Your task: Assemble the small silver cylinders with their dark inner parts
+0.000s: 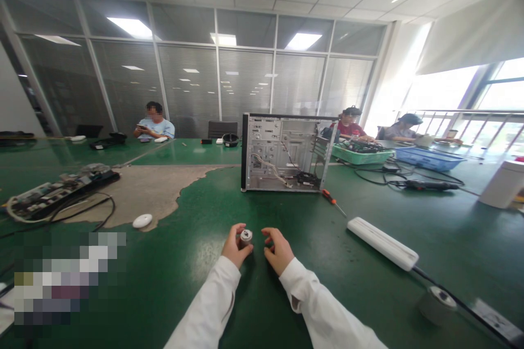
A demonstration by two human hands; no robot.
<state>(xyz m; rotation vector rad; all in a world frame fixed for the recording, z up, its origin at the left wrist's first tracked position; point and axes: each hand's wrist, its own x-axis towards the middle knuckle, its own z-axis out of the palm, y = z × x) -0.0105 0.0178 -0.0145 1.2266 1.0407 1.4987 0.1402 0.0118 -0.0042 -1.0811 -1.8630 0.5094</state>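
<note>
1. Your left hand (234,250) curls round the small cylinder (246,238), thumb in front and fingers behind; your right hand (279,251) is half open and empty, just beside it.
2. That cylinder is on the green table (196,223), in front of you, between the open computer case (244,155) and your sleeves.
3. Inside the case you see pale wires (273,168) and a dark bundle (307,178) low down.
4. Towards the table's far right corner, the green basket (360,158) is heaped with cables (362,146); you can't make out what the blue basket (436,162) holds.
5. Pixelation hides what lies at lower left; the round can (438,305) at lower right is blurred, and the table's near edge is out of view.
</note>
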